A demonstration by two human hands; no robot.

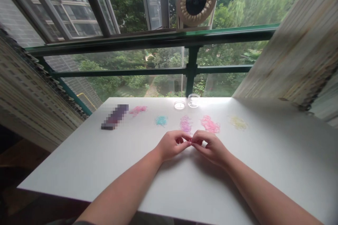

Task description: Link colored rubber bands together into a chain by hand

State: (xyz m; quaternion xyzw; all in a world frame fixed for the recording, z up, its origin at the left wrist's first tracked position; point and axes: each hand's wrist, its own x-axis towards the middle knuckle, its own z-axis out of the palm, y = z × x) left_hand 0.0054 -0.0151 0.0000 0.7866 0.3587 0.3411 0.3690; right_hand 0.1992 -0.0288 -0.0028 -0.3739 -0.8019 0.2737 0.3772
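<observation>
Strand [190,141], between left hand [171,145], right hand [211,146]

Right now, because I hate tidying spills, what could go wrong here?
The right hand is close to the bright pink pile, so a nudge might scatter it. The purple pile lies beside that one, so the two could mix. The clear container stands near the far edge of the table and might tip if bumped.

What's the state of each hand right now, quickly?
Left hand: closed in a pinch, fingertips meeting the other hand's; anything held is too small to tell.
Right hand: also closed in a pinch; contents can't be told.
</observation>
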